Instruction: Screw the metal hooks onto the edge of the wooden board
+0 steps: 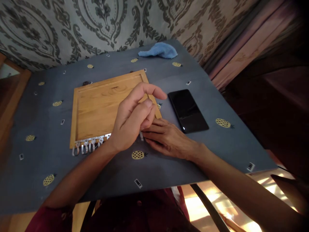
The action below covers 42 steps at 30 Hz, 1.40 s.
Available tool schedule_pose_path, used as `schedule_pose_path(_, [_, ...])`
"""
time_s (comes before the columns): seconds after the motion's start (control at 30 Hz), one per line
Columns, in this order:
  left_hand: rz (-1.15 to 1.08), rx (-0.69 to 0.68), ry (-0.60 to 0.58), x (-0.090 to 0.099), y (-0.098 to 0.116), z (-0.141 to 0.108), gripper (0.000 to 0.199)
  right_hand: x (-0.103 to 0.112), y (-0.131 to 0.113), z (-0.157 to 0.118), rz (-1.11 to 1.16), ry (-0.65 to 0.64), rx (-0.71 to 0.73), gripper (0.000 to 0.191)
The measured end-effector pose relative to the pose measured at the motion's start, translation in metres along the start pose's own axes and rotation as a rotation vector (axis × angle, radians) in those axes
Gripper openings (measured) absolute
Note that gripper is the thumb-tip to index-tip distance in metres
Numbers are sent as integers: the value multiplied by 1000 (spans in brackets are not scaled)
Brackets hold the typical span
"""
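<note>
A shallow wooden panel with a raised frame lies on the cloth-covered table. Along its near edge runs a strip of metal hooks, partly hidden behind my left hand. My left hand is over the panel's near right part, with the index finger bent outward and the thumb closed against the curled fingers. Whatever those fingers hold, if anything, is hidden. Beneath it, my right hand lies low at the panel's near right corner, fingers stretched out and their tips partly covered. A bit of metal hook shows beside these fingertips.
To the right of the panel lies a black smartphone. A blue cloth is at the table's back edge, by a patterned curtain. The grey table cover has pineapple prints. Wooden furniture stands at the left.
</note>
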<state>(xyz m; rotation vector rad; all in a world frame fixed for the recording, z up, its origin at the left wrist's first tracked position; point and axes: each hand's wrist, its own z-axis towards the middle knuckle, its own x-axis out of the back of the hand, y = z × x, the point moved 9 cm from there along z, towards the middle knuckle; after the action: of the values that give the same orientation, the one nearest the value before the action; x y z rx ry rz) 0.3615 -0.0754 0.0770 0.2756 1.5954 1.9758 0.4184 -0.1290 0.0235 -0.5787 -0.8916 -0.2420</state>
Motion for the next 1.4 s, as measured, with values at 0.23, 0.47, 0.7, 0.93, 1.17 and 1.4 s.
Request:
schedule_pose_path(0.23, [294, -86, 82, -1, 18, -3, 11, -4, 3, 1, 41, -70, -40, 25])
schedule_pose_path(0.47, [93, -37, 136, -3, 12, -5, 15, -4, 2, 0, 25, -65, -32, 24])
schedule_pose_path(0.7, [58, -50, 85, -6, 11, 0, 17, -1, 0, 1, 16, -58, -27, 24])
schedule_pose_path(0.93, [75, 31, -19, -12, 7, 6, 26, 3, -2, 2, -23, -25, 1, 24])
schedule_pose_path(1.17, [92, 124, -187, -19, 2, 7, 43, 7, -7, 3, -43, 4, 22, 27])
schedule_pose_path(1.4, [11, 6, -57, -5, 15, 10, 33, 1, 0, 1, -14, -30, -14, 25])
